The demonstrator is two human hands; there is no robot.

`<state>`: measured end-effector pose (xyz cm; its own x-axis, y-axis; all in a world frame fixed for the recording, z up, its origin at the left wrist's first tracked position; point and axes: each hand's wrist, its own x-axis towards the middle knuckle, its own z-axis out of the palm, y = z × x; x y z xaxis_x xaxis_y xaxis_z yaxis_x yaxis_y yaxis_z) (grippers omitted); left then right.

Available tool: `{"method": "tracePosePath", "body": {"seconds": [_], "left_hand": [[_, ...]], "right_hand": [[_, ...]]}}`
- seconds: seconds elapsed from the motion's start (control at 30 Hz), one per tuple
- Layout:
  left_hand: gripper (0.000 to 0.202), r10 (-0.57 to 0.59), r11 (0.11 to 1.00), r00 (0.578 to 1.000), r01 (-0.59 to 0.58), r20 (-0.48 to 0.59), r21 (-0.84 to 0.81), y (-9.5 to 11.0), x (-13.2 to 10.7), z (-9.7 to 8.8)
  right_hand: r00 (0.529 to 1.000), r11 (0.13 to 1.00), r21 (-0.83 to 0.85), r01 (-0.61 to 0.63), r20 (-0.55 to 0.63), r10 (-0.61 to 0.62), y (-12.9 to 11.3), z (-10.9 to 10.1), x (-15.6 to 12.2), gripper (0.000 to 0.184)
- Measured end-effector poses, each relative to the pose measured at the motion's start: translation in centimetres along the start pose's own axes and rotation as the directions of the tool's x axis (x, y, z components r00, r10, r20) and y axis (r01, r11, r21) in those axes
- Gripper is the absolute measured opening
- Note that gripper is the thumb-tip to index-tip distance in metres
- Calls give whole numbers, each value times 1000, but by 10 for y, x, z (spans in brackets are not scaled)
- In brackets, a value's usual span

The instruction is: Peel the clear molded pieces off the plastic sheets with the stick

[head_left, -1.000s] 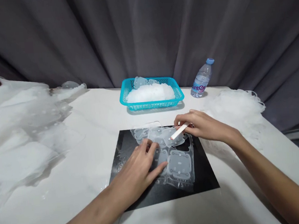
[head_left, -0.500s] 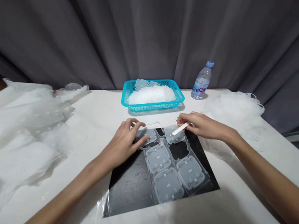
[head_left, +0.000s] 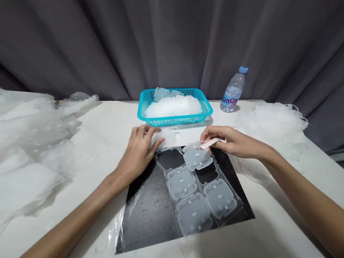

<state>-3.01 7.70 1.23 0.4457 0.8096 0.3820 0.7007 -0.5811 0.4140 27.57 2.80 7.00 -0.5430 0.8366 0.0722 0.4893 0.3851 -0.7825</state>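
At black mat (head_left: 150, 214): left hand (head_left: 139, 148) pinches translucent piece (head_left: 169, 137), right hand (head_left: 234, 140) clamped on white tool (head_left: 210, 143). Piece probably light, bendable; best held by rim.

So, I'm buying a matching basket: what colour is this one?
The basket is turquoise, shown in the head view.

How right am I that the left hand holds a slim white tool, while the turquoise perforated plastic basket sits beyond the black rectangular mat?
Wrong hand: the head view shows the right hand holding the slim white tool; the basket does sit beyond the mat.
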Motion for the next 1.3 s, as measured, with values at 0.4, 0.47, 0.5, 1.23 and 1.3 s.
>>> {"method": "tracePosePath", "body": {"seconds": [0.4,0.47,0.5,1.23,1.3], "left_hand": [[20,-65,780,988,138,140,-610,77,-11,-16],[20,-76,772,986,151,145,-617,74,-11,-15],[22,-82,771,985,157,148,-616,72,-11,-15],[80,135,940,891,23,434,-339,36,-36,1],[79,115,924,898,60,424,-378,33,-34,2]], "right_hand": [[999,938,346,3,32,-15,-1,13,2,14],[999,940,342,5,30,-16,-4,12,2,15],[999,940,340,5,29,-15,-5,12,3,16],[999,960,278,-24,-31,33,11,19,9,12],[999,958,285,-30,-33,41,13,20,10,10]]}}
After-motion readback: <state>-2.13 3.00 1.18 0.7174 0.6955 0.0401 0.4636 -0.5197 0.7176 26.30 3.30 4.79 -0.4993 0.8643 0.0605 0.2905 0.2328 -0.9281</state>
